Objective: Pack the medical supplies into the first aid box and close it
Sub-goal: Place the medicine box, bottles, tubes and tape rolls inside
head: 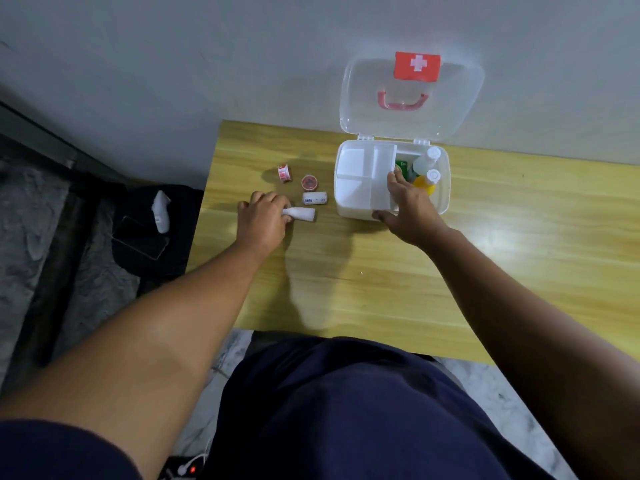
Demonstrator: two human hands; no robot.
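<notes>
Bottles [426,167] are already stowed in the open box [445,199]. On the table [346,289], 1 bandage roll [304,213] is gripped by the left hand [265,220], curled round it. 3 more rolls [314,198] lie unpacked. The tray [356,168] is touched by the outstretched right hand [410,209].

I see forearms [194,306] bare back from the fingers [273,199], a dark navy short sleeve [59,448] on the left arm, navy cloth [346,410] over the lap.
</notes>
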